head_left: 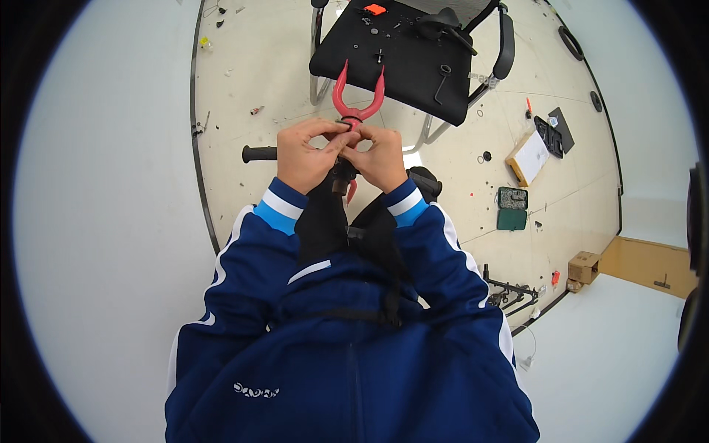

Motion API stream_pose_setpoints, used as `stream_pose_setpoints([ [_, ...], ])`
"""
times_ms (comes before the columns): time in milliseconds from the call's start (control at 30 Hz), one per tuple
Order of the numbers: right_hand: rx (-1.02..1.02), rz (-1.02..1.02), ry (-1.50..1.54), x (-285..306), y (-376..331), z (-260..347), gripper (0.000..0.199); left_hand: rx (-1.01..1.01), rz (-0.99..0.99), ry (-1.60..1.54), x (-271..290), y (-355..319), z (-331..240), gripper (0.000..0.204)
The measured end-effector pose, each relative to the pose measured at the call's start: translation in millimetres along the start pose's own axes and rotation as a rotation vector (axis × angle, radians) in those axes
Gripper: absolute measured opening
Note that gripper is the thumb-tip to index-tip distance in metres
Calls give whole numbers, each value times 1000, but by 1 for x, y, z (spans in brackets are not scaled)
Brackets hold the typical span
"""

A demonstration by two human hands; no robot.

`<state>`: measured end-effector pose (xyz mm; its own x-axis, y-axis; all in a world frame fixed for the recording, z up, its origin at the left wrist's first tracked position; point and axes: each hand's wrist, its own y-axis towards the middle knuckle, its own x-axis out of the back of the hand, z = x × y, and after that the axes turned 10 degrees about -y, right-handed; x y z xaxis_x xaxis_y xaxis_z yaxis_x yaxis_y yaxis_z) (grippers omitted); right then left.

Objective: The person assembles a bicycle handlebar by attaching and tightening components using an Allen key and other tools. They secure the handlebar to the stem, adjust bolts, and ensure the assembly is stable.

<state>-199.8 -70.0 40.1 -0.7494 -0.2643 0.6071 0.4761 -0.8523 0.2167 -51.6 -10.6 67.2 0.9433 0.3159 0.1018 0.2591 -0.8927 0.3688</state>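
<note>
My left hand (306,153) and my right hand (379,157) are held close together in front of my chest. Both grip a red forked part (357,96) whose two curved prongs point away from me. A small dark ring or fitting sits at its base between my fingertips. Below my hands a black piece (341,174) and a red tip hang down, partly hidden. My sleeves are blue with white and light-blue cuffs.
A black office chair (413,55) stands ahead, with small screws, a black handle and an orange piece on its seat. A black grip (258,153) lies on the floor at left. To the right lie a green case (512,209), a white box (530,156), a cardboard box (583,267) and black metal parts (509,289).
</note>
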Motion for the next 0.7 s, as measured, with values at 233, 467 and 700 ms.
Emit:
stream_pose_setpoints([
  [233,-49,146,427,1,-1,-8,24,-83,56,-16,6,0,13,15],
  [467,-39,-29,136,-5,-1,-7,18,-40,-4,30,6,0,-2,17],
  [700,44,-74,170,-17,3,-7,27,118,-102,-47,-7,5,17,15],
])
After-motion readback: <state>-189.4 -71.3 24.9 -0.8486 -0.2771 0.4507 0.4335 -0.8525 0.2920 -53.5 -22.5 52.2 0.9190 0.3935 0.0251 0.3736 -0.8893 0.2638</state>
